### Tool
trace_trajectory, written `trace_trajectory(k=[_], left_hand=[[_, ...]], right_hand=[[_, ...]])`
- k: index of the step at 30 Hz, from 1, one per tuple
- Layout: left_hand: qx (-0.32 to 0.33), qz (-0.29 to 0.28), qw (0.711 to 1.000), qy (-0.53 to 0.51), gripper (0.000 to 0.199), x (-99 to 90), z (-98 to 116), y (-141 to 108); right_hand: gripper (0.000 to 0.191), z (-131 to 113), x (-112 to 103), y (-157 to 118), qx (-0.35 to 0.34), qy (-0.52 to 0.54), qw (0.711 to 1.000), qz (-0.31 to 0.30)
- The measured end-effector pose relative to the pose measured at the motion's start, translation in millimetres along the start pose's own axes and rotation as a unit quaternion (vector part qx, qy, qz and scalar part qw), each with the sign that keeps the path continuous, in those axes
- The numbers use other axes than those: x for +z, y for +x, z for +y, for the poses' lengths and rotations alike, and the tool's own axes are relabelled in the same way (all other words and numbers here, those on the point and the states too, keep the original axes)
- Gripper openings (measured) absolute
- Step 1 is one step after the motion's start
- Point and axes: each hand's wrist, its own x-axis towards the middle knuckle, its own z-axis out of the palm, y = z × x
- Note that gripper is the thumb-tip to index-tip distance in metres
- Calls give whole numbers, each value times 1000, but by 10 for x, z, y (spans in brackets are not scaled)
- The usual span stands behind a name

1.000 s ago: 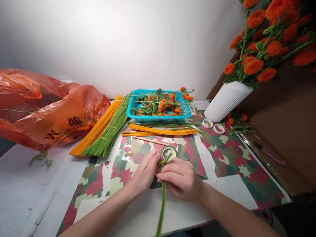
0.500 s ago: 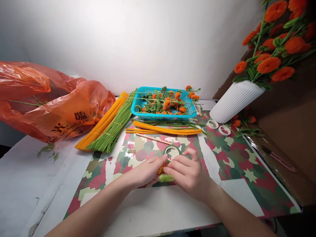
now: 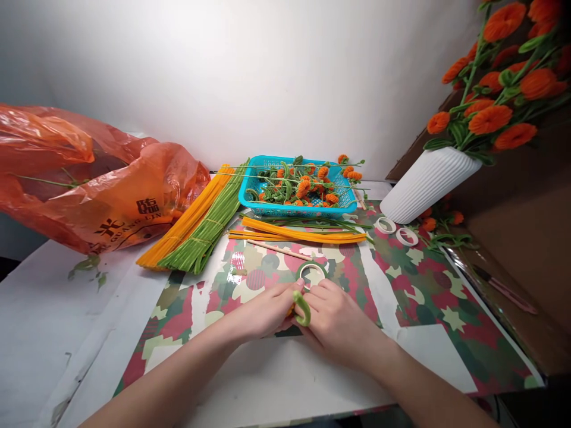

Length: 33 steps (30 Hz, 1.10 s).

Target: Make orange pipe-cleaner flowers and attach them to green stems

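L hand [image 3: 272, 310] and R hand [image 3: 334, 321] were closed together, fingers pinching a curled green stem [image 3: 304, 310] btwn them, near the table's front edge; an orange bit [image 3: 291, 310] there was mostly hidden by fingers. Flowers [image 3: 491, 119] in the tilted white vase [image 3: 428, 185] were cut off at top R. Orange bag [image 3: 134, 202], cut off at L, had green stems dimly visible thru plastic. Blue basket [image 3: 297, 211] held orange blooms w/ green leaves, some poking over the rim. Camo-type sheet [image 3: 454, 318] covered part of the white table [image 3: 35, 309]; pale wall [image 3: 223, 77] behind.
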Motion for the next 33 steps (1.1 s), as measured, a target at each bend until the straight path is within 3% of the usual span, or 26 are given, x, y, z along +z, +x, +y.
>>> trace_trajectory(k=[3,7,16,18,23,26,30,33], left_hand=[[-62,-6,996,61,52,-10,40,-14],[-100,-10,991,89,51,-66,11,25],[-145,-25,989,11,57,-92,-83,86],[-113,-27,993,8,53,-88,-52,47],[50,-15,999,12,37,-126,60,-40],[71,-38,996,-27,36,-147,84,-39],[82,-16,994,-72,32,-144,63,-11],[111,-3,991,-79,29,-133,44,-6]], right_hand=[[21,-3,3,-15,-6,-27,999,-20],[26,15,29,-22,-22,-68,997,2],[23,16,101,20,27,-38,998,49],[23,39,96,31,42,3,996,73],[27,118,56,29,115,101,981,121],[25,142,48,24,131,131,974,133],[25,142,37,27,151,170,967,119],[28,126,-4,26,198,242,945,93]])
